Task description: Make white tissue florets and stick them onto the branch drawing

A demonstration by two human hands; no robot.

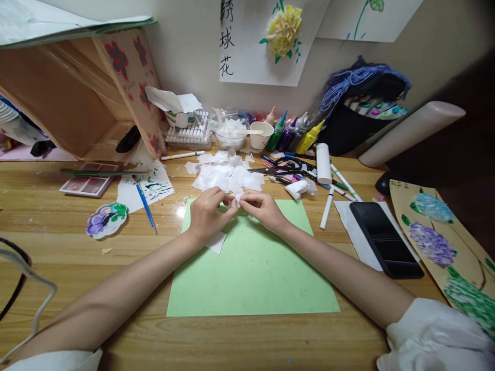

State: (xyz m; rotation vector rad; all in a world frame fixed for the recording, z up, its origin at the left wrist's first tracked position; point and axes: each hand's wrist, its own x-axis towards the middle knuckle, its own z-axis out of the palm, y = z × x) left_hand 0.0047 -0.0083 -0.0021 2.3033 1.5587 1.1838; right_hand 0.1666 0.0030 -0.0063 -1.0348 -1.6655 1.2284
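Both hands meet over the far edge of a light green sheet of paper (255,278). My left hand (211,214) is closed, thumb and fingers pinching a small piece of white paper (237,199). From the other side my right hand (265,210) pinches the same piece between thumb and fingertips. Another scrap of white paper (217,243) lies on the green sheet, partly under my left hand. Just beyond the fingers spreads a pile of torn white paper (228,174). Black-handled scissors (284,167) rest to the right of the pile.
Behind the pile stand a bowl of white scraps (231,135), a paper cup (260,137) and several paint bottles (291,133). A phone (384,239) lies at right, near a flower painting (436,242). At left are a paint palette (106,220), blue brushes (145,206) and a cardboard box (131,93).
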